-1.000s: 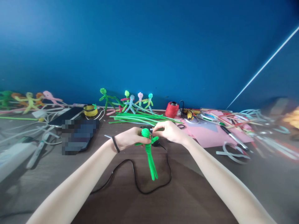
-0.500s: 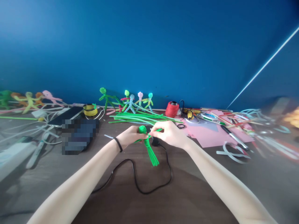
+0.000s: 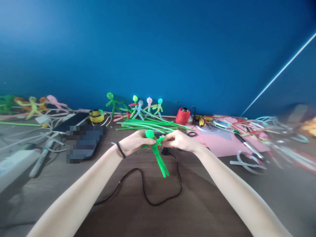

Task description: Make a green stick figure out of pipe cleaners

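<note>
Compared with half a second ago, the bright green, fuzzy pipe-cleaner figure [image 3: 156, 152] has tilted slightly, its round wound head a touch higher and to the left, and its dangling strands now hang closer together. From where I stand, the left hand [image 3: 135, 142] has it pinched between thumb and fingers just below the head, while the right hand [image 3: 179, 141] has its fingertips closed at the short, bent green arm [image 3: 160, 141]; whether they actually squeeze its tip I can't tell. It's held up in front of the person, between both hands, above the dark wooden surface [image 3: 202, 204] and the thin black cable [image 3: 158, 205] looping across it. Behind lies a loose bundle of straight green pipe cleaners [image 3: 148, 124]. I'd judge the figure nearly weightless, soft and grippy outside with bendable wire within, so it shouldn't slip, though a hard squeeze could flatten the coils. Best hold seems to be the wrapped neck and chest, leaving those limp-looking strands free.
</note>
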`<action>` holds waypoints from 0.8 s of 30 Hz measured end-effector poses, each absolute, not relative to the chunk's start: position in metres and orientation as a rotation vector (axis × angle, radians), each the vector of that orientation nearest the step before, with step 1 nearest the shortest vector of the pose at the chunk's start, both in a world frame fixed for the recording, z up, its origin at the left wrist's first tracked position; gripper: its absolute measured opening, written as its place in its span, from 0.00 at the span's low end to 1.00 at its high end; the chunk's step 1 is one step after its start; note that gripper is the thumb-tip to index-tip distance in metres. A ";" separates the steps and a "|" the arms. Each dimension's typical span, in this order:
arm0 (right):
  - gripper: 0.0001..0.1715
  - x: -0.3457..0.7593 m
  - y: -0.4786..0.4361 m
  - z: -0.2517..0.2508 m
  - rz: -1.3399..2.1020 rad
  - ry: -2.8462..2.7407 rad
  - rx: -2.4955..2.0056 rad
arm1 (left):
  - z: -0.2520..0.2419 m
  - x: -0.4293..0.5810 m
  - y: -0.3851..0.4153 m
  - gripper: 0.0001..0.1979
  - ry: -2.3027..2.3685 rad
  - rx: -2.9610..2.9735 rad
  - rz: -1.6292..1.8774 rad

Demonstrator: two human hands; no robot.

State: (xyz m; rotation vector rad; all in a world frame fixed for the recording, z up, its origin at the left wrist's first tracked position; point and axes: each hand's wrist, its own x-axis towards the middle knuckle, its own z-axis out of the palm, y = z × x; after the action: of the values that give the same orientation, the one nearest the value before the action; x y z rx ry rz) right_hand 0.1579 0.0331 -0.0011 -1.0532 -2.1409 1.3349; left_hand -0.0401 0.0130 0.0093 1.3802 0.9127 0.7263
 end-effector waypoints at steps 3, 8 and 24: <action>0.15 0.158 0.035 -0.002 1.298 -2.168 -1.071 | 0.012 -0.039 0.009 0.07 0.888 1.406 0.622; 0.13 0.156 0.033 -0.001 1.212 -2.188 -1.041 | 0.016 -0.037 0.006 0.07 0.939 1.488 0.478; 0.14 0.145 0.006 0.014 0.614 -2.297 -1.071 | 0.011 -0.031 0.010 0.06 1.172 1.533 0.625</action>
State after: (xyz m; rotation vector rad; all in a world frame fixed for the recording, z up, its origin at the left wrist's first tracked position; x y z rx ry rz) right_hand 0.1449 0.0058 0.0138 -1.0705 -2.2969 0.6142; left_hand -0.0310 0.0103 0.0108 1.5325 1.1717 0.6249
